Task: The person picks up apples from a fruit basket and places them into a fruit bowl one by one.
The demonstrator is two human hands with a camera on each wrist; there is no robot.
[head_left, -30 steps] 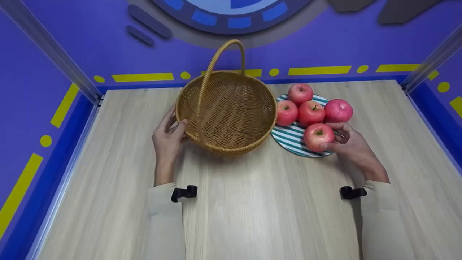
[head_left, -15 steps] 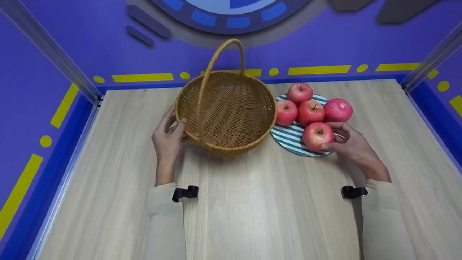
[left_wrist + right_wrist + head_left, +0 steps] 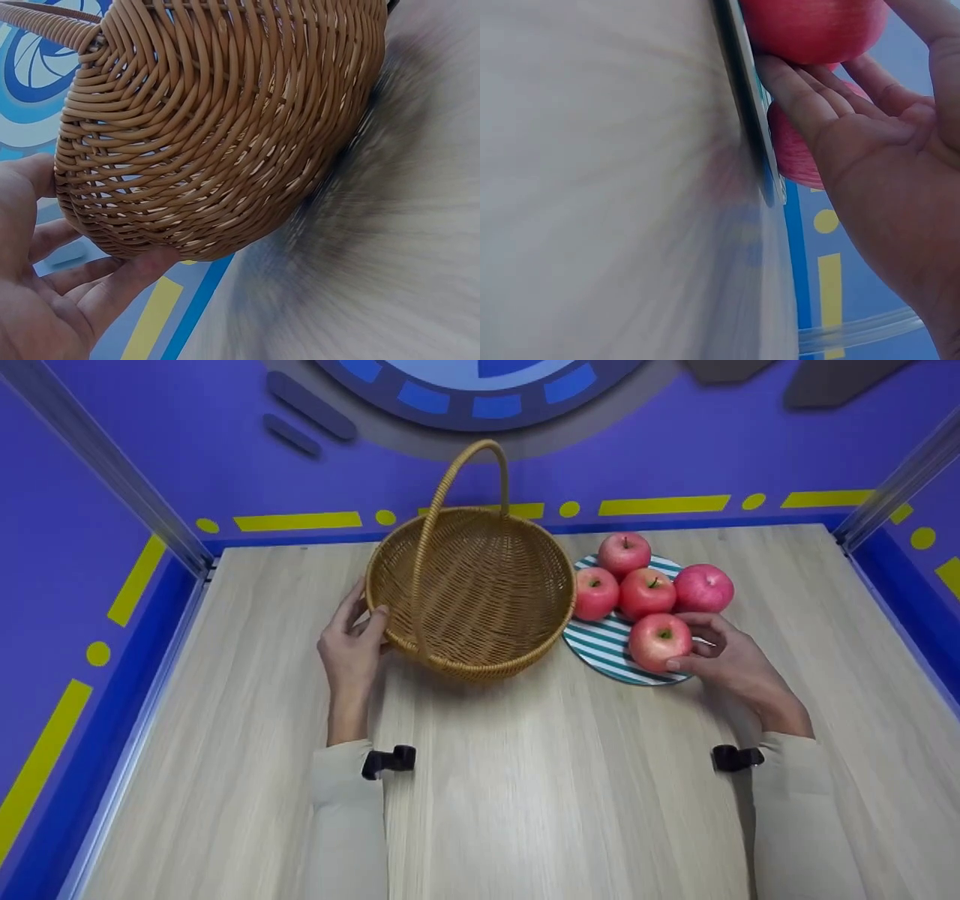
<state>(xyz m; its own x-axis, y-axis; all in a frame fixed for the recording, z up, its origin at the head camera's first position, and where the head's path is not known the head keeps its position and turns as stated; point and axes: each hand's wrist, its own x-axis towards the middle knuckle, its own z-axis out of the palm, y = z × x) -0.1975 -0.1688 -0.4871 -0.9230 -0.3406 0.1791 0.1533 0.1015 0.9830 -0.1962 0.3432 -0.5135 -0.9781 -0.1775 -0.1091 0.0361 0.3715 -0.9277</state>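
Observation:
A brown wicker basket [image 3: 484,585] with an arched handle stands on the table, its open top facing up. My left hand [image 3: 349,649] holds the basket's left side, thumb at the rim and fingers against the outer weave [image 3: 217,135]. Right of the basket lies a round green-and-white striped plate [image 3: 600,649] with several red apples. My right hand [image 3: 735,660] grips the nearest apple [image 3: 660,642] between thumb and fingers, at the plate's front right. In the right wrist view, fingers lie under that apple [image 3: 817,26], close to the plate's edge.
Behind the held apple sit a middle apple [image 3: 646,595], a left one [image 3: 596,594], a back one [image 3: 624,553] and a pinker one [image 3: 703,589]. Blue printed walls [image 3: 652,465] enclose the wooden table [image 3: 510,795] at the back and sides.
The held apple has shifted very slightly left and back with my right hand. The basket and my left hand stay nearly where they were.

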